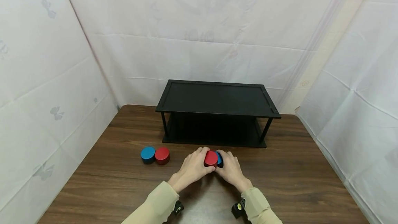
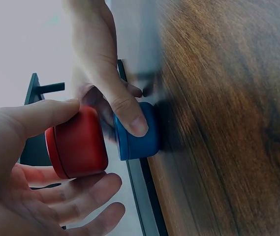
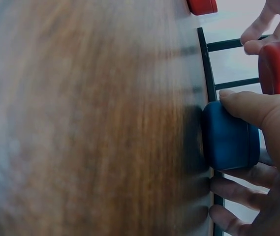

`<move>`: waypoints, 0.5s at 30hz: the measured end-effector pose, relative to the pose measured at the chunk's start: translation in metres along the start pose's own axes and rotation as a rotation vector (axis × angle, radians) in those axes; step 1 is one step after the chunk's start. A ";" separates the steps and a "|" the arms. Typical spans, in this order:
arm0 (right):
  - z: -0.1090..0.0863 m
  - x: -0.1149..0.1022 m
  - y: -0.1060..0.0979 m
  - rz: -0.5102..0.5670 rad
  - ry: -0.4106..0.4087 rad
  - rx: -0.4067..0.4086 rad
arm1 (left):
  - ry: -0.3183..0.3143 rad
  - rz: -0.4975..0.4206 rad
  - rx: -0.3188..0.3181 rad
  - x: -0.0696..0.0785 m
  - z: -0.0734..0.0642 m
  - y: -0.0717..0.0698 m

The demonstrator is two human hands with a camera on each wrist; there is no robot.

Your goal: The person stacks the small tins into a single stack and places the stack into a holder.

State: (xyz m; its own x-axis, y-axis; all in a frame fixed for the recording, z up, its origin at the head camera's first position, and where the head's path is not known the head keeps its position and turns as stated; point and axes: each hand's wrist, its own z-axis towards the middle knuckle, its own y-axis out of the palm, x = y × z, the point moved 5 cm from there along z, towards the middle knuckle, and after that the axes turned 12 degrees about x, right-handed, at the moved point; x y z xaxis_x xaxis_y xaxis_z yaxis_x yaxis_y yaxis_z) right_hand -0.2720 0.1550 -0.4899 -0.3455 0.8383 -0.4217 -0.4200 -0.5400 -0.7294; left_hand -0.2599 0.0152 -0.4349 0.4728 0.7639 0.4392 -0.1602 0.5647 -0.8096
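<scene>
In the head view my left hand (image 1: pixel 193 166) grips a round red tin (image 1: pixel 211 158) with a lid, thumb on one side and fingers on the other. The left wrist view shows this red tin (image 2: pixel 78 142) raised higher than the blue one. My right hand (image 1: pixel 231 168) holds a round blue tin (image 1: pixel 219 159), partly hidden behind the red one in the head view. Seen from the right wrist, the blue tin (image 3: pixel 231 135) sits low at the tabletop between thumb and fingers. Both hands are close together in front of the black shelf (image 1: pixel 217 98).
Another blue tin (image 1: pixel 148 155) and another red tin (image 1: pixel 162 155) stand side by side on the wooden table (image 1: pixel 124 189), left of my hands. The shelf has a raised top board on posts above a lower board. White cloth (image 1: pixel 202 27) hangs behind and at both sides.
</scene>
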 end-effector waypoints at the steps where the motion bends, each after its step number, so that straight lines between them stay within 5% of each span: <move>1: 0.000 0.000 0.000 0.000 -0.001 0.002 | 0.001 0.000 0.001 0.000 0.000 0.000; 15: 0.001 0.000 0.001 -0.012 0.022 -0.032 | -0.006 -0.003 -0.010 0.001 0.004 0.003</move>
State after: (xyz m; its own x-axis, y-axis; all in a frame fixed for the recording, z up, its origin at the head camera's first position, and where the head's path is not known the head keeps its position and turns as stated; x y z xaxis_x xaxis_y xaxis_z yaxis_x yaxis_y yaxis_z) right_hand -0.2732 0.1547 -0.4897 -0.3216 0.8466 -0.4240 -0.3967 -0.5271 -0.7516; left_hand -0.2634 0.0186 -0.4351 0.4681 0.7640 0.4440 -0.1500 0.5639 -0.8121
